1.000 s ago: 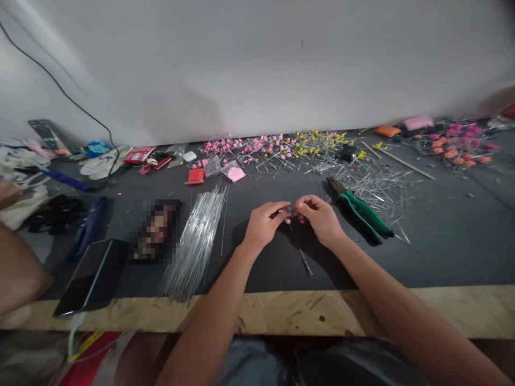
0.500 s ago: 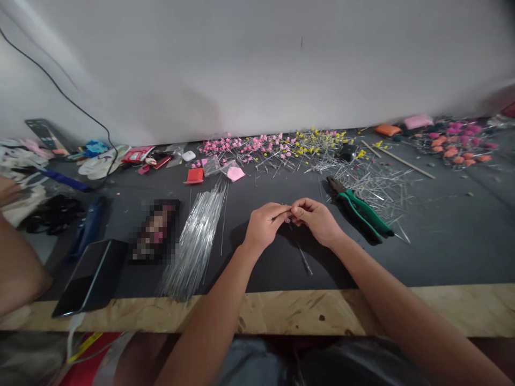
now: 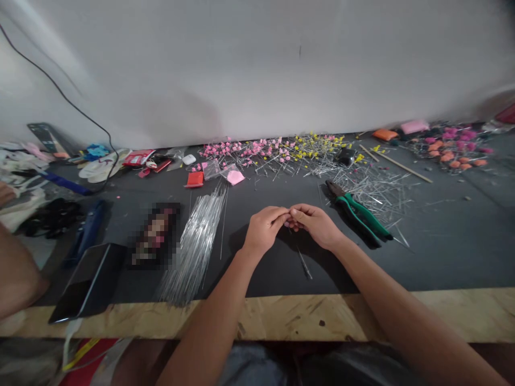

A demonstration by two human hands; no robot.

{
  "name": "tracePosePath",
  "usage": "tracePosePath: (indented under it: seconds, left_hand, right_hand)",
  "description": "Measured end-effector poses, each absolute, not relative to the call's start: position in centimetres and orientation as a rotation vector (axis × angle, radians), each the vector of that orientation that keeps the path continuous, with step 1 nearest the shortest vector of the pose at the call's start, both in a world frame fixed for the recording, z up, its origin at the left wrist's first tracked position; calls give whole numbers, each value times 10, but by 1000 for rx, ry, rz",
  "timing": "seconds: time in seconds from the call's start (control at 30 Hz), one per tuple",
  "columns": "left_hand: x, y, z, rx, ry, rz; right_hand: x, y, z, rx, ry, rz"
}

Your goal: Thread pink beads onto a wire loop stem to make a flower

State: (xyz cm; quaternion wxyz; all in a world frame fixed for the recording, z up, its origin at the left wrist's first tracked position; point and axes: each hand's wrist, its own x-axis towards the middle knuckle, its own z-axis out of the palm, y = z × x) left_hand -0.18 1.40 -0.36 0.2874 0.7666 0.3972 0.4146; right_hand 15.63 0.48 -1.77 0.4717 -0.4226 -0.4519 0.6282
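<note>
My left hand (image 3: 263,228) and my right hand (image 3: 314,222) meet above the dark table top, thumbs and fingertips pinched together. What they pinch is small and mostly covered by the fingers. Just below them, a thin silvery wire stem (image 3: 304,264) with a thicker, twisted-looking lower end points toward the table's front edge; whether its upper end is in my fingers I cannot tell. To the left of my left hand lies a bundle of straight silvery wires (image 3: 201,230). Green-handled pliers (image 3: 360,214) rest to the right of my right hand, beside a heap of loose wire pieces (image 3: 382,187).
Along the wall lie wire stems with pink tips (image 3: 245,149) and yellow tips (image 3: 317,143). Orange and magenta-tipped stems (image 3: 454,150) sit at far right. A phone (image 3: 86,281), a blue stapler-like tool (image 3: 86,230) and another person's arm (image 3: 18,262) are at left.
My hands stay pinched together in nearly the same place, with the fingers shifted slightly. The whole view has tipped a little, so things appear slightly lower.
</note>
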Motion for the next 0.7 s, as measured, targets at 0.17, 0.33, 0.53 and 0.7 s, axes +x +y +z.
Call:
tracePosePath:
  seconds: [0.17,0.33,0.53,0.7]
  left_hand:
    - [-2,13,-4,2052,1065,1116]
    - [-1,13,-4,2021,1077,1099]
    - [1,10,-3,1948,1159,1069]
    - [-3,17,-9,1710,1245,1118]
  right_hand:
    - [157,5,-17,-1025,-1106,1554]
    - [156,6,-16,-1032,-1118,1548]
    - [156,6,-15,-1034,-1052,1580]
    - [157,3,-9,-997,-945,1604]
